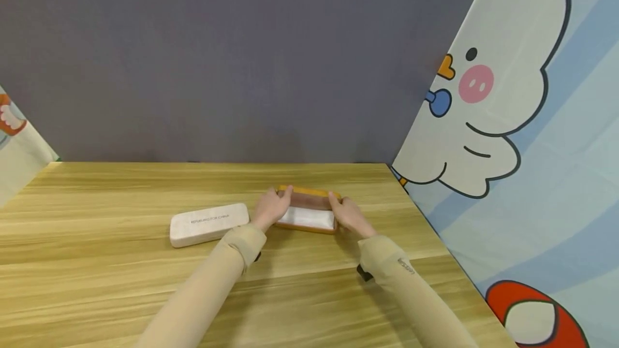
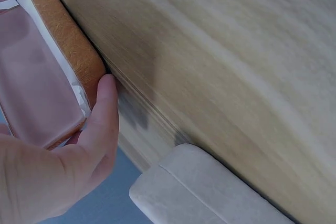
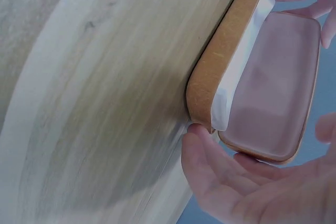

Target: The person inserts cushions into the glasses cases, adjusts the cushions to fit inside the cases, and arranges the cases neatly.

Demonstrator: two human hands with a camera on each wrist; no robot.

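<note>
An orange-brown glasses case lies with its lid raised on the wooden table, long side toward me. Its lid has a dusky pink lining, and a folded white cloth or paper fills the base. My left hand holds the left end, a fingertip at the base's corner in the left wrist view. At the opposite end my right hand holds the case, fingers around the base corner and lid edge, thumb apart from the lid in the right wrist view. A shut off-white glasses case lies left of my left hand.
The wooden table runs back to a dark grey upright panel. A cartoon-printed cloth hangs along the right edge, and another printed cloth shows at the far left.
</note>
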